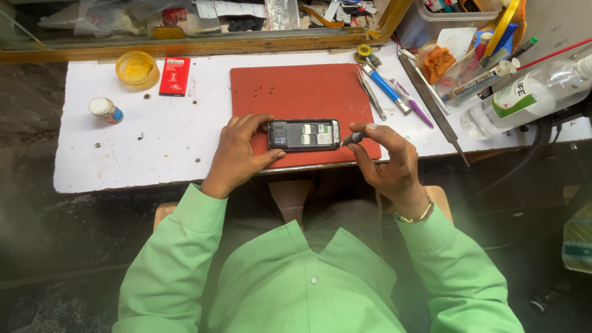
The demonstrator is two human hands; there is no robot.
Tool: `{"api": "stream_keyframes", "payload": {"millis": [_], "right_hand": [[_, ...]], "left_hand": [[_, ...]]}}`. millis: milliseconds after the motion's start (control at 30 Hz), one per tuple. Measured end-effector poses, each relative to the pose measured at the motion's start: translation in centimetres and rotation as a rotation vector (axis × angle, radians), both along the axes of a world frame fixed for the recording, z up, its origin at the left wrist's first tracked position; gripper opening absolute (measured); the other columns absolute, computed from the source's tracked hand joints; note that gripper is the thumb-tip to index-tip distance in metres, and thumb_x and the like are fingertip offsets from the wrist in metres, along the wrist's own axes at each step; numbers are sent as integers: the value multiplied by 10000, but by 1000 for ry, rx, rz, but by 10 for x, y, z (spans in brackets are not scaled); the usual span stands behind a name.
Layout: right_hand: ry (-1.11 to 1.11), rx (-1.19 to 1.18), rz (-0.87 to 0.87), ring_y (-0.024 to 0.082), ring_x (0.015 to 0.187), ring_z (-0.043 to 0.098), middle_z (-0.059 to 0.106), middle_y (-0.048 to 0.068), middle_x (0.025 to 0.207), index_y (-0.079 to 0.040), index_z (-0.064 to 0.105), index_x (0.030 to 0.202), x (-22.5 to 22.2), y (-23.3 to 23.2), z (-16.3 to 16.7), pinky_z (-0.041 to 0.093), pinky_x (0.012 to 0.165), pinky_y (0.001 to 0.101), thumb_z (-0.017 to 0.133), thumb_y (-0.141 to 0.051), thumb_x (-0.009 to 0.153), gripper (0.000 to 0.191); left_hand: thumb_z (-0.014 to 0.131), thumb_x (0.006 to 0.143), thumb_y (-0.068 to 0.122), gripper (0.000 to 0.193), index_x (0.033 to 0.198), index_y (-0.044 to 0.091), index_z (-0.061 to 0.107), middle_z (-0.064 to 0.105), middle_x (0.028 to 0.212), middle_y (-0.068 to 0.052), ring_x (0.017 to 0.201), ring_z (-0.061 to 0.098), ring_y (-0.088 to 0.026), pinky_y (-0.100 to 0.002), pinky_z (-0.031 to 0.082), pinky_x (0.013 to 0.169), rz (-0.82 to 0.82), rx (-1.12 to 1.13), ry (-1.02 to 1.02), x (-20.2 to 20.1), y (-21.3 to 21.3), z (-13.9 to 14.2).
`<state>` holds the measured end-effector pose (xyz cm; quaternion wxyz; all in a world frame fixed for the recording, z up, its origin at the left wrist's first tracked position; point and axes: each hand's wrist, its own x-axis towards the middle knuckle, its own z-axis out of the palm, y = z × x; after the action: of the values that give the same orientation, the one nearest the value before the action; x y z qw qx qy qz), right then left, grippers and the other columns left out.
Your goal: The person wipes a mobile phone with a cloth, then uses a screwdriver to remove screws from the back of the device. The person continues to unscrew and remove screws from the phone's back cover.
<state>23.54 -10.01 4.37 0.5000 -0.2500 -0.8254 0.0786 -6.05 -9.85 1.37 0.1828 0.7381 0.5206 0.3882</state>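
Note:
A black mobile phone (304,134) with its back cover off lies crosswise on a red mat (296,95), its inner slots showing. My left hand (242,154) grips the phone's left end, thumb under and fingers over it. My right hand (388,163) pinches a small dark screwdriver (353,138) whose tip rests at the phone's right end. Both arms wear green sleeves, and a bracelet circles the right wrist.
On the white table (154,148): a red phone battery (175,75), a yellow round dish (137,68), a small jar (105,110), tweezers (370,92), blue and purple pens, a metal file (435,105), a clear plastic bottle (530,95) and a tub of tools. A glass-fronted wooden case stands behind.

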Motion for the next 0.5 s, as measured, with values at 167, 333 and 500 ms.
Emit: {"api": "stream_keyframes", "payload": {"millis": [167,333,500], "right_hand": [[-13,66,-57,277,981,729,696,173,1139,-108,444,1392,-1,0,3,604,877,364,813,88,898,647],[-38,0,-38,292,1031,758,718,189,1173,-109,470,1398,0,-4,10,621,905,369,743,152,909,619],[-28,86,-83,306,970,715,685,179,1105,-96,453,1382,-3,-4,9,593,862,374,807,81,874,644]], "left_hand": [[906,697,248,606,1221,66,661,703,1085,-70,1026,608,-284,-423,467,954,-10,22,-4,0,0,1],[903,704,250,600,1220,66,661,700,1082,-71,1018,609,-282,-422,472,947,-6,11,3,0,-1,1],[904,701,253,607,1224,65,658,698,1091,-72,1020,609,-282,-425,472,947,-9,23,3,0,0,2]]}}
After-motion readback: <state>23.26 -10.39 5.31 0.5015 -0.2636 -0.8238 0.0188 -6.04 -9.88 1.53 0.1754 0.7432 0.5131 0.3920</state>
